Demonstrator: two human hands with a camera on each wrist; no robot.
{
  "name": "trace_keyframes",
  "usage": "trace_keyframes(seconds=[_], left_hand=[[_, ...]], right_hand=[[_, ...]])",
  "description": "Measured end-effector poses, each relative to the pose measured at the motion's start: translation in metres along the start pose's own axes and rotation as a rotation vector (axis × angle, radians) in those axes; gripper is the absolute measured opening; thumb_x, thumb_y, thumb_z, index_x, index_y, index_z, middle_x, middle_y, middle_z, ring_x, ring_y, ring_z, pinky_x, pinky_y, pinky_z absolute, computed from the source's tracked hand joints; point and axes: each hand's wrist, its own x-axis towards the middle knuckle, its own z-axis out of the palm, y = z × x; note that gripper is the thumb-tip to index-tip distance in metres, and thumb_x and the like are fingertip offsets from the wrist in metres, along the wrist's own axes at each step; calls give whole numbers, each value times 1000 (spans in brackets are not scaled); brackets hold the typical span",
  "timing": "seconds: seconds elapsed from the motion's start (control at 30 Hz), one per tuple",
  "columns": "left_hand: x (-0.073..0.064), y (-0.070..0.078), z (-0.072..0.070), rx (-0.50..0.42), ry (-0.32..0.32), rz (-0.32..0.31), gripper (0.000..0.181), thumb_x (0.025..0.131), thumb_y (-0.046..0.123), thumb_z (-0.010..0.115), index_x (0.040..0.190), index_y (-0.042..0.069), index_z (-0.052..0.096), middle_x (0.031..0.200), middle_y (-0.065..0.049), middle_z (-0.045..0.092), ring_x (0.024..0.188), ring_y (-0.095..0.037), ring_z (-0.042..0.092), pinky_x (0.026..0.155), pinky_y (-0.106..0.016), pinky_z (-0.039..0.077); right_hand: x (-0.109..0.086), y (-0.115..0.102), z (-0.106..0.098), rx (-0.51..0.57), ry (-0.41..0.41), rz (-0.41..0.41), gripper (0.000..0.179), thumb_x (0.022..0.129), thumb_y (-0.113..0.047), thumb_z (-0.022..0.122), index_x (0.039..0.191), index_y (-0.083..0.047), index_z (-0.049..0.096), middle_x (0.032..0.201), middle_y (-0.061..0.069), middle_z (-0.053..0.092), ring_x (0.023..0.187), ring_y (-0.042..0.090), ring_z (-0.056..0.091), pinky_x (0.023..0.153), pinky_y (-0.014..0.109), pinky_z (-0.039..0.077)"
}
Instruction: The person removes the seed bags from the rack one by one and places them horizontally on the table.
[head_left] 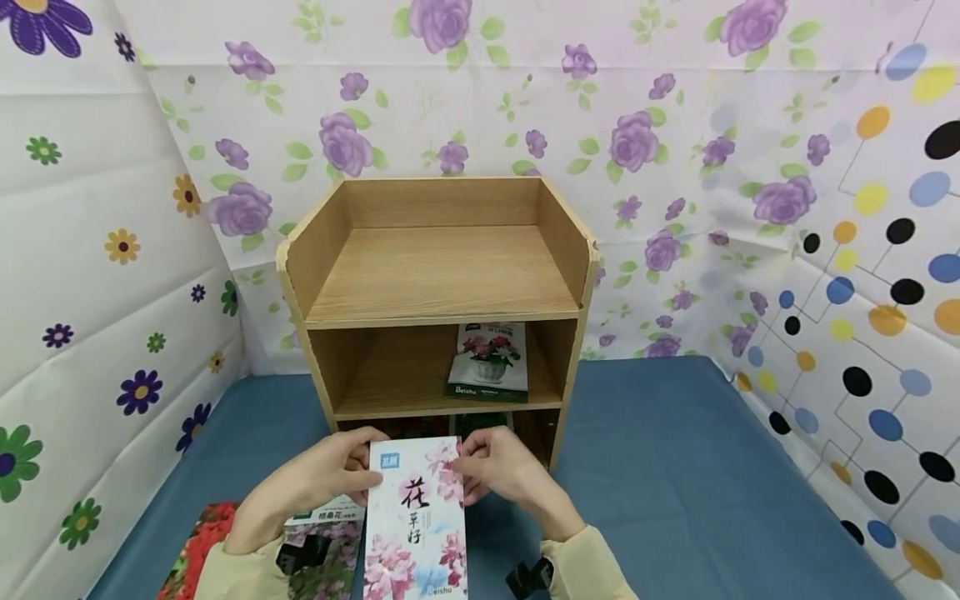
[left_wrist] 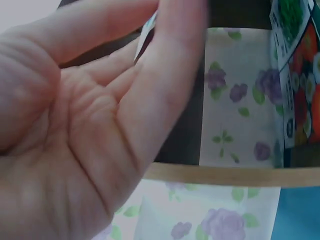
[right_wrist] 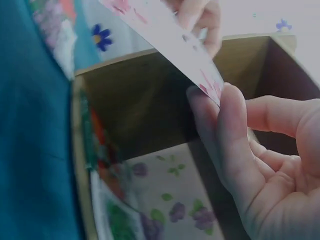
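Note:
Both hands hold up a white seed packet [head_left: 416, 525] with pink blossoms and dark lettering, in front of the small wooden shelf [head_left: 442, 318]. My left hand [head_left: 326, 467] pinches its upper left edge. On the opposite edge, near the top, my right hand [head_left: 502, 471] grips it between thumb and fingers; the right wrist view shows the packet [right_wrist: 200, 65] edge-on there. In the left wrist view, the left hand [left_wrist: 95, 115] covers most of the packet.
A packet picturing potted flowers [head_left: 491, 362] leans in the middle compartment. More packets [left_wrist: 302, 85] stand in the lower compartment, partly hidden in the head view. On the blue tabletop [head_left: 675, 467], left, lie a red-flowered packet [head_left: 198, 542] and a purple-flowered one [head_left: 337, 542]. Patterned cloth surrounds the table.

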Motion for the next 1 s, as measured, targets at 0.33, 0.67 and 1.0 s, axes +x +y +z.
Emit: trace_keyframes(seconds=[0.33, 0.67, 1.0], left_hand=[[10, -24, 2, 158, -88, -44, 29, 96, -3, 56, 124, -3, 56, 97, -9, 62, 78, -27, 62, 69, -43, 54], [22, -46, 13, 333, 31, -213, 37, 89, -7, 62, 125, 0, 55, 75, -10, 53, 63, -25, 58, 58, -33, 44], [27, -52, 25, 365, 82, -205, 26, 86, -9, 64, 101, 3, 47, 66, -9, 54, 53, -23, 58, 53, -33, 49]], right_hand=[[18, 32, 9, -25, -63, 118, 11, 89, -9, 71, 88, 2, 67, 72, 17, 67, 53, 18, 65, 55, 36, 57], [27, 54, 17, -54, -78, 162, 12, 89, -7, 71, 81, 3, 71, 70, 20, 67, 50, 17, 65, 53, 35, 57], [31, 68, 19, -175, -53, 197, 18, 89, -12, 73, 74, -1, 72, 64, 16, 66, 43, 12, 59, 40, 24, 47]])
